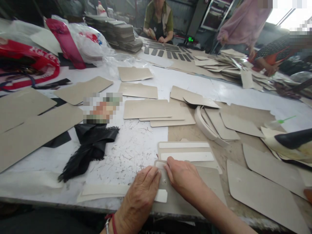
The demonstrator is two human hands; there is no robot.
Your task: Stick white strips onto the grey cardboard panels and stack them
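At the near table edge lies a beige panel (209, 178). My left hand (143, 191), fingers bent together, presses at its upper left corner. Close on the right, my right hand (180, 172) has its thumb and fingers pinched at the end of a white strip (160, 166) on the same corner. Beneath my left hand passes another pale strip (104, 190). Just behind, a second beige panel (185, 149) carries two white strips laid across it.
Black cloth (90, 149) lies left of centre. Beige panels (146, 109) are spread behind and at both sides. A curved pale band (207, 126) stands right of centre. Plastic bags (85, 42) are at the back left. Across the table, people (159, 22) handle pieces.
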